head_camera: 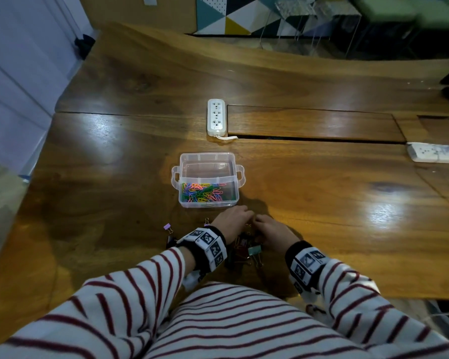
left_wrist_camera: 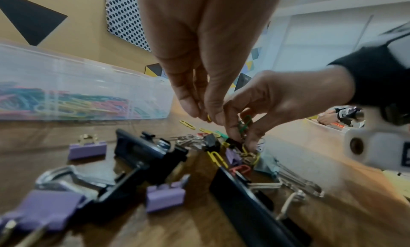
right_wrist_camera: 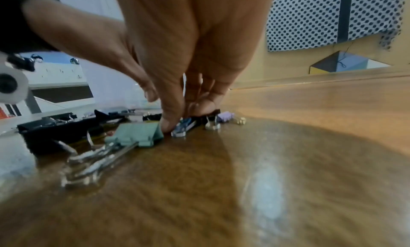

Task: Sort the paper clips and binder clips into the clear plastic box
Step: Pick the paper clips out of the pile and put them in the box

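Observation:
The clear plastic box [head_camera: 208, 161] stands on the wooden table, with several coloured paper clips [head_camera: 202, 193] in its near compartment and nothing showing in the far one. Just in front of it lies a pile of binder clips [left_wrist_camera: 144, 150], purple [left_wrist_camera: 87, 150], black and teal [head_camera: 255, 250], mixed with loose paper clips [left_wrist_camera: 187, 124]. Both hands are down over this pile, fingertips almost touching. My left hand [left_wrist_camera: 200, 113] pinches a yellow paper clip. My right hand [left_wrist_camera: 241, 138] pinches a green paper clip [left_wrist_camera: 245, 122] from the tangle, its fingertips [right_wrist_camera: 168, 124] down beside the teal binder clip [right_wrist_camera: 135, 133].
A white power strip [head_camera: 216, 117] lies behind the box beside a long slot in the table. A second one [head_camera: 433, 152] sits far right. One purple binder clip [head_camera: 167, 226] lies apart, left of my left wrist. The table's near edge runs under my striped sleeves.

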`<state>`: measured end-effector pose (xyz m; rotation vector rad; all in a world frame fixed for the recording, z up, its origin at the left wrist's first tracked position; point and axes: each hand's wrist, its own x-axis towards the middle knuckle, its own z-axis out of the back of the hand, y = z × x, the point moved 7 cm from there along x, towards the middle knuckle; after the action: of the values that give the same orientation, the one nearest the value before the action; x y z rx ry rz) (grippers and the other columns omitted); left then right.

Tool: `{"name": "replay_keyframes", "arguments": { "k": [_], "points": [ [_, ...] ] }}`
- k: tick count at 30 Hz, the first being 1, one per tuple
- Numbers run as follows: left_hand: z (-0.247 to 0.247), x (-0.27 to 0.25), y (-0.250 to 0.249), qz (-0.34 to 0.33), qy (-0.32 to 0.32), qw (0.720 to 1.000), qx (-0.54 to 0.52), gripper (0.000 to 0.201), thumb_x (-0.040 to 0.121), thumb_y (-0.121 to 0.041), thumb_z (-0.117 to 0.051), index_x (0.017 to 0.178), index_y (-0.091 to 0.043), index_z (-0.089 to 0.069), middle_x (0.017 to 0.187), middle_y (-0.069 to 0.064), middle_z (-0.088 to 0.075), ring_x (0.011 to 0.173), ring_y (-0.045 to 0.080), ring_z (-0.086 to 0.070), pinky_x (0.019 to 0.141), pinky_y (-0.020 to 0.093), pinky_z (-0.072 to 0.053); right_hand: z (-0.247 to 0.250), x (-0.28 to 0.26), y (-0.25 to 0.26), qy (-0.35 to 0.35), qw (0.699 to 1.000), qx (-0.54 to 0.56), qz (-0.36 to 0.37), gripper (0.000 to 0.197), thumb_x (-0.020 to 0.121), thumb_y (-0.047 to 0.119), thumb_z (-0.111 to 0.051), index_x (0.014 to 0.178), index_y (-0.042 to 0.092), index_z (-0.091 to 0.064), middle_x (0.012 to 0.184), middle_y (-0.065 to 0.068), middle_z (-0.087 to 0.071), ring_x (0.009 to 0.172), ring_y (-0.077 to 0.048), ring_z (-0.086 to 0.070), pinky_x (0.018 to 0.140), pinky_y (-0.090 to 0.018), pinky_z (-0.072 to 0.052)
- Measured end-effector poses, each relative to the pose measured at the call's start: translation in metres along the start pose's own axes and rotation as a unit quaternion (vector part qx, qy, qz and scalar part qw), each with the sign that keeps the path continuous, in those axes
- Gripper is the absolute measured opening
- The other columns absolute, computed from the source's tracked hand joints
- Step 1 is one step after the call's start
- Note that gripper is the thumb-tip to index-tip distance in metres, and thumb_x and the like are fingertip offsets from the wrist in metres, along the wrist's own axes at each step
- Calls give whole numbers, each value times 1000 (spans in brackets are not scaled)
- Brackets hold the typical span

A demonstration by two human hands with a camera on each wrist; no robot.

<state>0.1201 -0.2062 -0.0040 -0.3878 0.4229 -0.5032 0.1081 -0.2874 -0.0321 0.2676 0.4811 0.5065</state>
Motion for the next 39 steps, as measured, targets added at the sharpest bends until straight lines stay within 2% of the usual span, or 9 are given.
{"name": "replay_keyframes", "arguments": {
  "k": [5, 10, 13, 20, 26, 30, 33, 35, 39],
  "points": [
    [-9, -14, 10, 26, 29, 999, -22, 21, 87, -7, -52, 107, -7, -55, 108, 13, -55, 101, 29, -53, 86, 40, -46, 10, 5, -20, -46, 990, 116, -58, 17, 83, 5, -59, 100, 2, -59, 106, -14, -61, 100, -27, -56, 85, -31, -43],
    [-24, -20, 19, 54, 89, 995, 3, 24, 87, -7, -54, 111, -7, -55, 112, 14, -54, 102, 30, -53, 85, 39, -45, 17, -10, -39, -80, 920, 357, -139, 8, 84, 9, -62, 84, 14, -55, 86, 0, -60, 73, -10, -57, 62, -15, -45],
    [-32, -15, 13, 75, 87, 993, 17, 30, 86, -6, -56, 116, -5, -51, 118, 15, -51, 107, 30, -51, 89, 40, -46, 17, -18, -47, -121, 855, 475, -168, 15, 83, 4, -61, 78, 15, -54, 79, -1, -59, 69, -12, -57, 59, -16, -47],
    [-41, -13, 8, 72, 39, 996, 24, 38, 82, -1, -60, 117, -4, -48, 125, 14, -47, 112, 28, -46, 94, 38, -45, 6, -32, -66, -179, 630, 725, -212, 5, 85, 6, -57, 82, 10, -56, 79, -6, -60, 69, -16, -62, 57, -19, -55],
    [-48, -23, 2, 47, 41, 995, 81, 47, 81, 4, -58, 124, -7, -42, 136, 15, -33, 118, 30, -40, 90, 39, -49, 10, -13, -59, -142, 544, 803, -196, 8, 82, 6, -58, 78, 13, -59, 73, -2, -66, 58, -6, -64, 54, -15, -53],
    [-45, -25, -2, 35, 60, 992, 108, 46, 83, 5, -52, 127, -1, -39, 134, 20, -33, 119, 36, -37, 92, 43, -47, 26, 13, -35, -115, 552, 811, -158, 9, 87, 1, -51, 84, 5, -59, 74, -4, -73, 60, -7, -66, 57, -15, -55],
    [-43, -23, -1, 35, 65, 992, 103, 45, 82, 5, -51, 125, 1, -39, 128, 22, -39, 117, 38, -39, 87, 46, -47, 42, 34, -16, -114, 601, 778, -145, 13, 88, -4, -50, 82, 4, -58, 75, -7, -73, 69, -14, -66, 61, -17, -56],
    [-45, -23, 2, 36, 68, 992, 98, 48, 84, 2, -52, 129, 0, -36, 129, 21, -40, 118, 37, -39, 88, 45, -47, 55, 49, -4, -117, 662, 726, -145, 14, 88, -6, -50, 83, 5, -58, 84, -12, -68, 78, -20, -63, 67, -20, -56],
    [-60, -21, 7, 32, 92, 989, 109, 48, 86, -1, -51, 132, -2, -34, 132, 20, -37, 116, 37, -35, 92, 44, -48, 72, 71, 25, -66, 837, 532, -113, 20, 87, 0, -54, 107, 1, -58, 108, -10, -59, 102, -23, -58, 93, -36, -50]
  ]
}}
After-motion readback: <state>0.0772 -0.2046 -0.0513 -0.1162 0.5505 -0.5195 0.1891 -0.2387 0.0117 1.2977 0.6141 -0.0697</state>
